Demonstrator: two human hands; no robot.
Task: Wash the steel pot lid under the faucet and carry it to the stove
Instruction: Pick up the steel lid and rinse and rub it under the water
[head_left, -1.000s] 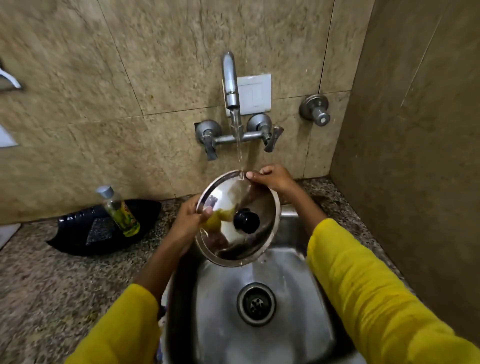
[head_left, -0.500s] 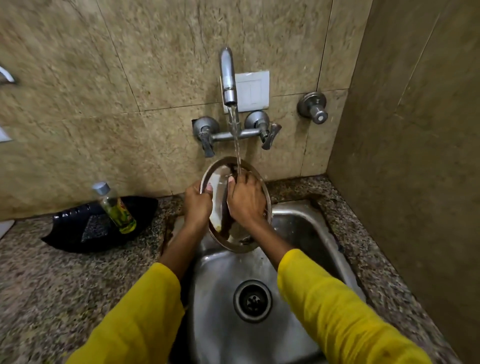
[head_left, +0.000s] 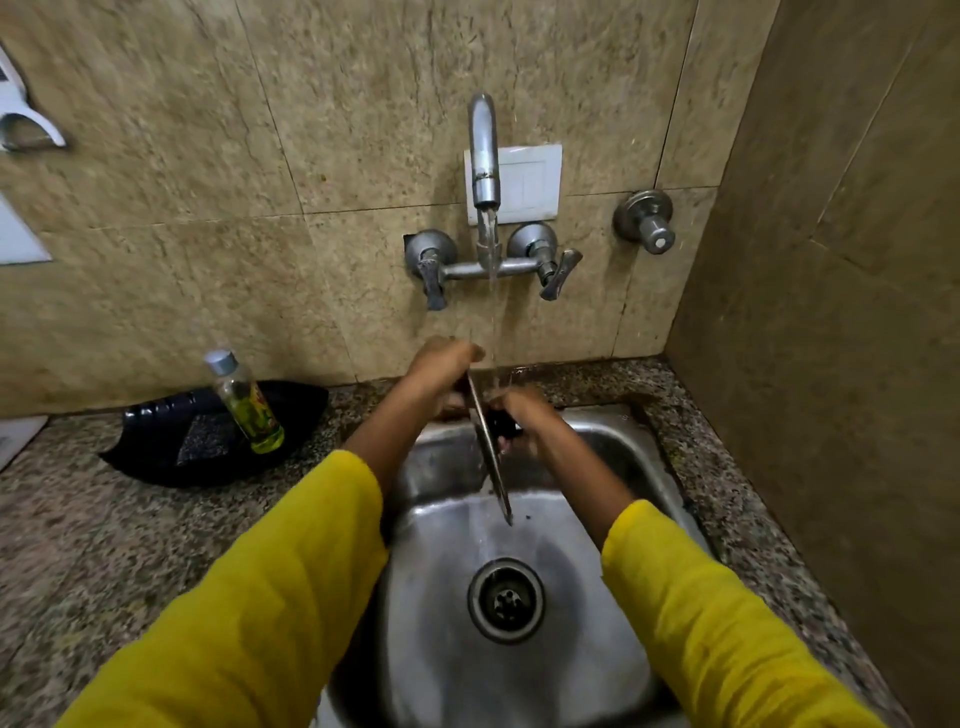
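Worktop: speckled granite, running along the wall and around the sink.
Black tray: on the worktop left of the sink, against the wall.
Bottle: clear, grey cap, yellow-green liquid; standing tilted in the black tray.
Left hand: closed over the upper edge of the steel pot lid, just left of the water stream; yellow sleeve pushed up the forearm.
Steel pot lid: over the back of the sink, held on edge between the two hands, seen almost edge-on as a thin line slanting down toward the drain; top edge meeting the stream.
Faucet: wall-mounted, spout curving out over the sink, water running straight down; two lever handles either side below.
Right hand: closed on the right face of the lid, apparently around its black knob, though blur and splashing water hide the fingers.
Sink: stainless steel, wet, round drain in the middle of the basin below the lid.
Wall valve: chrome, on the tile right of the faucet.
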